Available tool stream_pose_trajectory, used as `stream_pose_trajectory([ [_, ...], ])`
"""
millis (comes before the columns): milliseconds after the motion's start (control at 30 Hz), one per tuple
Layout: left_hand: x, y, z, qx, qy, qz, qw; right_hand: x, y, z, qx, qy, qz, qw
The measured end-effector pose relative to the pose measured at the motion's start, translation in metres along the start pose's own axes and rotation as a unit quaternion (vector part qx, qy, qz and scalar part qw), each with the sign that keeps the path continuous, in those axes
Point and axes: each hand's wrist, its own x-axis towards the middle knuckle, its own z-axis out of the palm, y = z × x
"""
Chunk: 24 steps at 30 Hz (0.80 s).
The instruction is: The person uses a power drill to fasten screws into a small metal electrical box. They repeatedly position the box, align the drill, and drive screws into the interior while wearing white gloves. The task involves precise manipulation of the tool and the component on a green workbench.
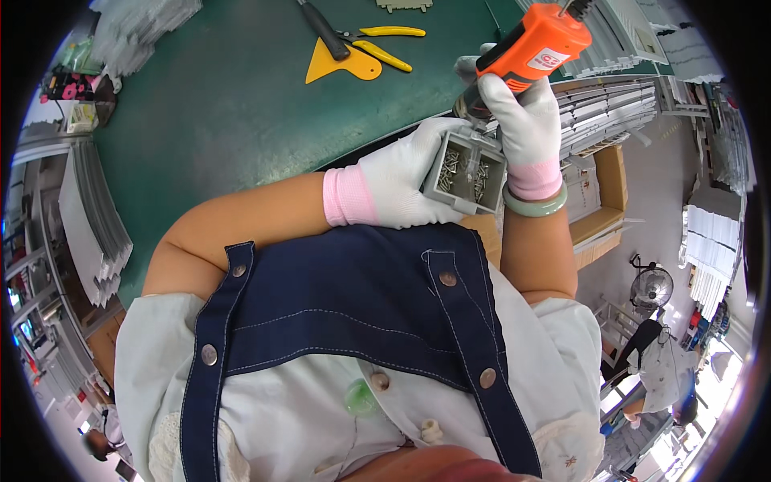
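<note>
My left hand (405, 178), in a white glove with a pink cuff, is closed around the side of a small grey box (436, 193). Small silver screws (480, 181) lie inside it in two groups. My right hand (526, 120), gloved the same way, grips an orange and black electric screwdriver (536, 46) whose cord end points up and away. The tool's dark front end points down toward the far edge of the box. Whether its tip touches a screw I cannot tell. Part of the box's far side is hidden by the tool and my right fingers.
On the green tabletop (217, 104) lie a yellow scraper (347, 67), yellow-handled cutters (392, 31) and a black-handled tool (325, 32). Stacked pale strips (606, 112) and an open cardboard box (612, 189) are at the right. A fan (651, 287) and another person (666, 373) are farther right.
</note>
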Motion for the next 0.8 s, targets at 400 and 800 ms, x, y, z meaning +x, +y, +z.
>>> stream_pose_trajectory([
  [400, 0.008, -0.008, -0.003, -0.077, -0.002, -0.029, 0.997, 0.012, 0.017, -0.011, -0.095, 0.008, 0.081, 0.992],
  [800, -0.002, 0.006, -0.002, -0.019, -0.018, -0.096, 0.995, 0.004, 0.022, -0.005, -0.078, 0.015, 0.054, 0.995],
])
